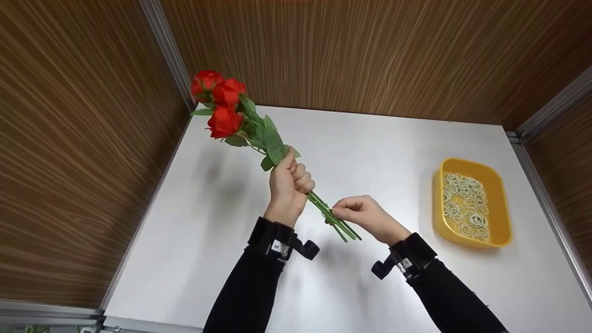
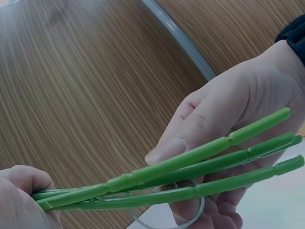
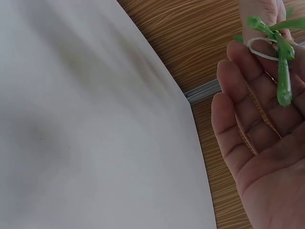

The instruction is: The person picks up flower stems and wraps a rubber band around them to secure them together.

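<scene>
A bunch of red roses (image 1: 225,122) with green leaves (image 1: 268,136) slants across the head view, blooms to the upper left. My left hand (image 1: 290,185) grips the bunch around its stems, just below the leaves. Bare green stems (image 2: 214,145) stick out past that fist toward my right hand (image 1: 363,215). There the right thumb and forefinger pinch a thin pale rubber band (image 3: 261,55) at the stems. Part of its loop hangs below the stems in the left wrist view; whether it circles all of them I cannot tell. The other right fingers are loosely bent.
A yellow plastic box (image 1: 502,208) with many pale rubber bands (image 1: 465,194) stands at the right on the white table (image 1: 370,148). Wood-grain panels (image 1: 323,55) enclose the table at the back and sides, with metal rails (image 1: 169,51) at the corners.
</scene>
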Tool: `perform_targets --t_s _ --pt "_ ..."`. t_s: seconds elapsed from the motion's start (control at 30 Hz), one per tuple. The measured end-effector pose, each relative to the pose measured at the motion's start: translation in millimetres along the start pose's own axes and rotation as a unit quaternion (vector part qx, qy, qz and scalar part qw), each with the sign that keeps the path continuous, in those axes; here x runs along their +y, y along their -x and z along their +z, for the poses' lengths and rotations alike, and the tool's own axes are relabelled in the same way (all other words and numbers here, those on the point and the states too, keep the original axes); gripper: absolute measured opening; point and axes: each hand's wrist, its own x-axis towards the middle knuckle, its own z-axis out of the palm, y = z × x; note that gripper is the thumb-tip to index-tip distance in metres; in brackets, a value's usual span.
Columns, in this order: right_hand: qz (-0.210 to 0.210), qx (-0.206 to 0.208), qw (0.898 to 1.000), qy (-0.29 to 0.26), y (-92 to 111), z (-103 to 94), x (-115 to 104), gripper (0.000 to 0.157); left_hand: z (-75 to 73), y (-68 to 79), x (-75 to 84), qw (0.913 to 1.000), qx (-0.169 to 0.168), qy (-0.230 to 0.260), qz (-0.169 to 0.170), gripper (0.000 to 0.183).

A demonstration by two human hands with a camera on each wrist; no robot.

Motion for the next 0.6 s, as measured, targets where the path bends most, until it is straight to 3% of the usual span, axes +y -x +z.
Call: perform_targets --t_s 0.27,0.33,0.4,0.47,0.5,0.57,0.6 --pt "-0.023 0.033 0.999 0.027 2 -6.5 0 0.017 -2.3 0.2 -1.6 0.9996 -0.010 -0.012 -0.022 0.053" --pt "-0.050 0.041 0.996 0.059 2 -9.1 1 0.012 -3.7 0.4 -2.0 0.9992 -0.016 -0.021 -0.030 0.053" --pt "-0.101 0.044 0.987 0.117 2 -10.9 2 0.007 -5.3 0.8 -2.6 0.9984 -0.022 -0.034 -0.039 0.053" --pt "-0.169 0.051 0.965 0.193 2 -11.6 2 0.009 -6.6 1.2 -3.2 0.9973 -0.029 -0.046 -0.048 0.052" --pt "-0.208 0.060 0.948 0.235 2 -11.6 2 0.013 -7.3 1.3 -3.5 0.9968 -0.031 -0.051 -0.054 0.052" --pt "-0.270 0.096 0.899 0.330 1 -11.3 1 0.020 -8.2 1.5 -4.3 0.9954 -0.037 -0.059 -0.065 0.051" --pt "-0.293 0.117 0.869 0.381 0 -11.4 0 0.023 -8.3 1.6 -4.8 0.9947 -0.039 -0.061 -0.072 0.051"
